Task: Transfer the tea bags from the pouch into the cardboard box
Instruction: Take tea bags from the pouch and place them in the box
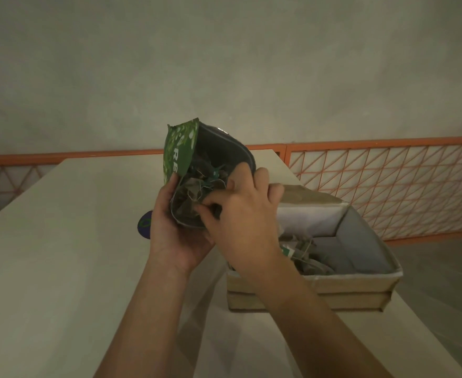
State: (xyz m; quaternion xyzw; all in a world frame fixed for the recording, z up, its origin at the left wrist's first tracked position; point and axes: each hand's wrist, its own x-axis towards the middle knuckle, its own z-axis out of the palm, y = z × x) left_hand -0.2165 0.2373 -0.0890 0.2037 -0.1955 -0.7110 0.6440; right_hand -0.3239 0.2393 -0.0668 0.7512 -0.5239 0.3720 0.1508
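The left hand (169, 227) holds a green pouch (194, 165) up above the table (60, 241). The pouch is open at the top, and its mouth faces the camera. Inside it lie tea bags (197, 186) with thin strings, all in a tangle. The right hand (240, 214) reaches into the mouth, and its fingers curl around some of the bags. Just to the right sits the cardboard box (333, 285), open on top. A few more bags (303, 255) lie inside it. An orange fence (388, 186) stands behind the table
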